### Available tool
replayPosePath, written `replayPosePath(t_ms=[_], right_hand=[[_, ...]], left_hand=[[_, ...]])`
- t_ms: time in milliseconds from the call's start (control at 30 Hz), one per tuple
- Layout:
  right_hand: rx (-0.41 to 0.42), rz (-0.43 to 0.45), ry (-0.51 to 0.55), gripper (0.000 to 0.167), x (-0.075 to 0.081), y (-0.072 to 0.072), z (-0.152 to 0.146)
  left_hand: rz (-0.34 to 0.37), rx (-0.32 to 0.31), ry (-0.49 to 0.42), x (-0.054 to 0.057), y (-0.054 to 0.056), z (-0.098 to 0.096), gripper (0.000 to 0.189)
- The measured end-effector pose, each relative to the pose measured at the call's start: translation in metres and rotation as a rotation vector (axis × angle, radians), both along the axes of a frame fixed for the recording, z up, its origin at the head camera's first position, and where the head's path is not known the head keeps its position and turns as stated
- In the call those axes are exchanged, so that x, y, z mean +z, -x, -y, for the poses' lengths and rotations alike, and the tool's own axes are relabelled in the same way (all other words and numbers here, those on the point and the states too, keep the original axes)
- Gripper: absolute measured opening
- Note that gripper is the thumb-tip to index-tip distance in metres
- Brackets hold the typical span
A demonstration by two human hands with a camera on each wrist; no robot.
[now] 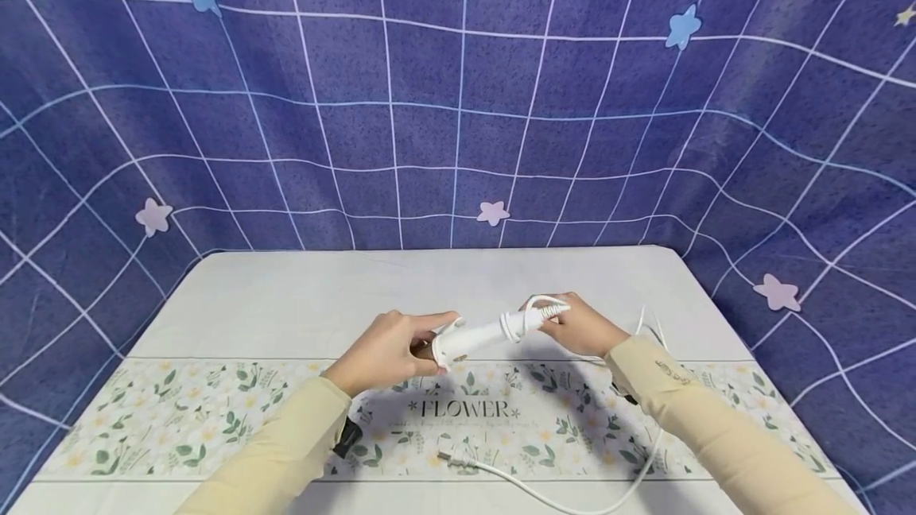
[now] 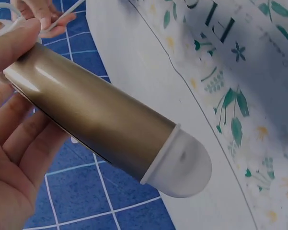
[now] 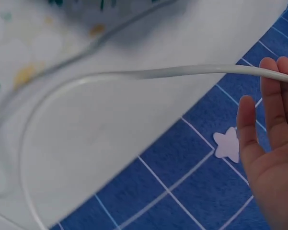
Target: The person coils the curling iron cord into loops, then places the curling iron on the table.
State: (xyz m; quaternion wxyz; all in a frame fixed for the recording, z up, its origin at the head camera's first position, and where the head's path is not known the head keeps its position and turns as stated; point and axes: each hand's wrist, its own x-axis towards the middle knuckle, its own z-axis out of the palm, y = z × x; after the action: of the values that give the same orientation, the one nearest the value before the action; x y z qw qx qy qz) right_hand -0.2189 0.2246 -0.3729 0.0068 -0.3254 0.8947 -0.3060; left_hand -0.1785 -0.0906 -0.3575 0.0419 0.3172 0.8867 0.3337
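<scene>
A corded hair iron with a white handle (image 1: 475, 338) is held above the table, tilted up to the right. In the left wrist view its gold barrel (image 2: 96, 110) ends in a rounded white tip (image 2: 184, 165). My left hand (image 1: 386, 352) grips the iron between thumb and fingers where barrel and handle meet. Around the handle's far end, by the ribbed sleeve, the white cord (image 3: 191, 71) makes a loop. My right hand (image 1: 583, 328) holds the cord beside that end; in the right wrist view the cord runs across its fingers (image 3: 273, 103).
The cord's plug (image 1: 456, 459) lies on the table near the front, with cord curving off to the right. A floral printed band (image 1: 215, 412) crosses the white tabletop (image 1: 300, 292). Behind and at both sides hangs a blue curtain (image 1: 429, 133) with grid lines and stars.
</scene>
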Motion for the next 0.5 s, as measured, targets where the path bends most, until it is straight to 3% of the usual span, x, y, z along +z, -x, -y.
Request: replayPosePath(t_ms=[233,500], right_hand=[[0.1,-0.096,-0.145,0.017,0.02,0.009,0.008],[0.075,-0.2,-0.263,0.012,0.042,0.014,0.019]], left_hand=[[-0.19,-0.037,0.219,0.005,0.0,0.004,0.072],[-0.26,-0.048,0.329,0.009,-0.002,0.002,0.069]])
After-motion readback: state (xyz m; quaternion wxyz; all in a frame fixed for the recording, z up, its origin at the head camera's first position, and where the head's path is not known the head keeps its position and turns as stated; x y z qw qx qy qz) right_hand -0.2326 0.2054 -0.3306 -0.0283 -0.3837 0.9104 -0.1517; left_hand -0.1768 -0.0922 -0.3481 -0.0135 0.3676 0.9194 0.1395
